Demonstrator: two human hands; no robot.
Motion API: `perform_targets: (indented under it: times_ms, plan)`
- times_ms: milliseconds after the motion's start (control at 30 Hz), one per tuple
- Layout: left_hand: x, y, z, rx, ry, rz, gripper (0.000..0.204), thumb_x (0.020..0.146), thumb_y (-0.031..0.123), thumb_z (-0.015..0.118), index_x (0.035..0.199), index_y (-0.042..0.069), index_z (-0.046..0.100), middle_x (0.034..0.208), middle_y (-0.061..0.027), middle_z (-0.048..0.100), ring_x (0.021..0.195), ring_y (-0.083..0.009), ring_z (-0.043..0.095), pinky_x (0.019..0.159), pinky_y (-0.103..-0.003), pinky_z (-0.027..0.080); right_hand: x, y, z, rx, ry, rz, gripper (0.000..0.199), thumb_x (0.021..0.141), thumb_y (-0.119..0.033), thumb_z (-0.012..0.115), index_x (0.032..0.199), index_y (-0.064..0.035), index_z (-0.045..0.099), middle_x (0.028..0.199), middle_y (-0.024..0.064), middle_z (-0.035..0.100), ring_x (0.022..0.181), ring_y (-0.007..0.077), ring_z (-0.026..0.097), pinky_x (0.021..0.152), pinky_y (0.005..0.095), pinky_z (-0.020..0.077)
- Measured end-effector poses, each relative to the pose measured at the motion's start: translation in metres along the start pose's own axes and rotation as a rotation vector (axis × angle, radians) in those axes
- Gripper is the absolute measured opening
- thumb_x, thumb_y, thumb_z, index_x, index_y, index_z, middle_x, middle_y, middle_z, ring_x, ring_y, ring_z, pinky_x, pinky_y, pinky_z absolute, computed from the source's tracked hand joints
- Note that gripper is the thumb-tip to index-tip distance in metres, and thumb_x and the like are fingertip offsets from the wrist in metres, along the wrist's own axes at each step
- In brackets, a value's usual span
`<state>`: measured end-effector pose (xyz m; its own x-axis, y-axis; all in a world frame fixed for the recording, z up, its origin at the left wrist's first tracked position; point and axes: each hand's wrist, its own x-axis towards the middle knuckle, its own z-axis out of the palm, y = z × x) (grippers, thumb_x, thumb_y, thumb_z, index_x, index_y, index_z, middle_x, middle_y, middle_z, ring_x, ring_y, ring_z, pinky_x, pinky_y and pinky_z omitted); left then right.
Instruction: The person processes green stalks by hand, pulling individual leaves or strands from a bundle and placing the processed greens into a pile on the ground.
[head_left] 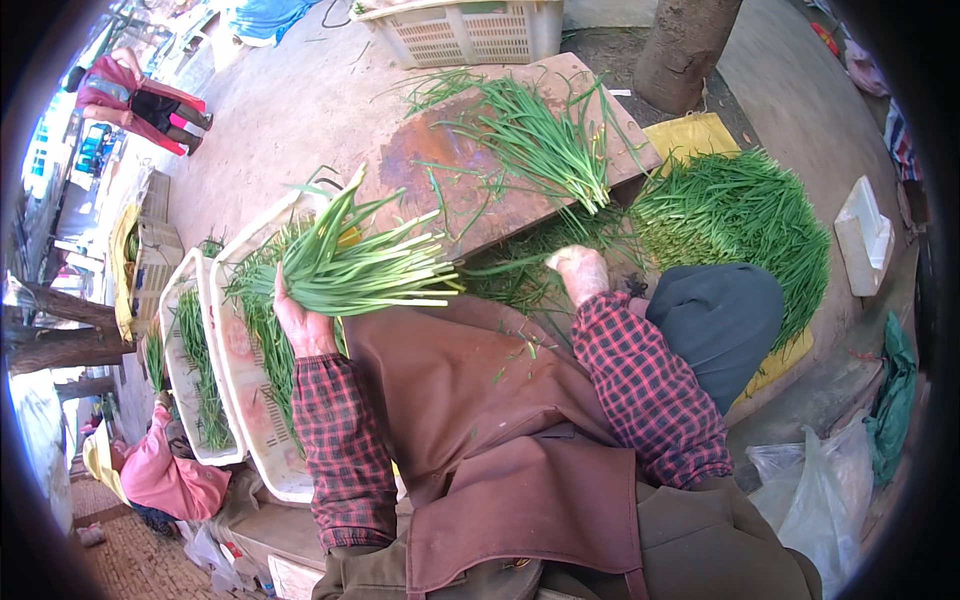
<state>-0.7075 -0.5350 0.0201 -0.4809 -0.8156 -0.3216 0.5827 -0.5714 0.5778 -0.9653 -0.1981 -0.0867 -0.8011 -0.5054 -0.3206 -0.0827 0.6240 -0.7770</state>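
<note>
My left hand (298,318) is closed around a bunch of garlic chives (385,262), its pale cut ends fanning to the right above my brown apron. My right hand (580,272) is closed over the debris by my knees, and a few loose chive leaves (505,268) run left from its fingers. Ahead, a second pile of chives (550,135) lies on a low, stained wooden board (385,165). To the right of my knee, a large stack of chives (740,240) rests on yellow sacking (695,136).
White crates (262,455) with chives stand at my left. A larger crate (470,35) and a tree trunk (685,55) are beyond the board. A foam box (862,240) and plastic bags (820,480) lie right. One person (175,465) in pink sits left; another (130,100) is farther off.
</note>
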Motion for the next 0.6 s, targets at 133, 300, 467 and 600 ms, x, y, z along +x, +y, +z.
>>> perform_targets:
  times_ms: [133, 300, 467, 600]
  plan:
    - [0.009, 0.007, -0.005, -0.025, -0.034, -0.039, 0.036, 0.103, 0.025, 0.048, 0.121, -0.003, 0.062, 0.124, -0.0207, 0.065, 0.112, -0.033, 0.062, 0.103, -0.047, 0.047, -0.019, -0.009, 0.016, 0.274, -0.181, -0.296, 0.027, 0.085, -0.018, 0.068, 0.107, -0.0027, 0.069, 0.097, 0.0157, 0.071, 0.087, 0.029, 0.069, 0.083, 0.0339, 0.0538]
    - [0.005, -0.006, 0.008, 0.025, -0.026, -0.005, 0.036, 0.101, 0.026, 0.052, 0.119, -0.003, 0.062, 0.12, -0.0197, 0.067, 0.11, -0.0331, 0.063, 0.102, -0.046, 0.048, -0.068, -0.104, 0.014, 0.921, -0.702, -0.194, 0.05, 0.09, -0.011, 0.07, 0.137, 0.0019, 0.055, 0.123, 0.0114, 0.067, 0.097, 0.0133, 0.066, 0.081, 0.0287, 0.0542]
    - [0.005, -0.008, -0.001, 0.007, -0.068, 0.003, 0.032, 0.099, 0.026, 0.056, 0.112, -0.001, 0.064, 0.113, -0.0193, 0.069, 0.105, -0.0324, 0.065, 0.097, -0.046, 0.052, -0.067, -0.112, -0.009, 1.128, -0.645, -0.054, 0.026, 0.096, -0.018, 0.063, 0.103, 0.0057, 0.069, 0.086, 0.0104, 0.069, 0.069, 0.0139, 0.064, 0.06, 0.0246, 0.0506]
    - [-0.019, -0.025, 0.038, 0.129, 0.073, 0.192, 0.02, 0.097, 0.028, 0.06, 0.099, 0.008, 0.063, 0.084, -0.0053, 0.065, 0.079, -0.0214, 0.067, 0.075, -0.038, 0.059, -0.027, -0.041, -0.024, 0.914, -0.167, 0.026, 0.022, 0.094, -0.013, 0.062, 0.099, 0.0071, 0.07, 0.089, 0.0158, 0.073, 0.071, 0.016, 0.067, 0.065, 0.027, 0.0533]
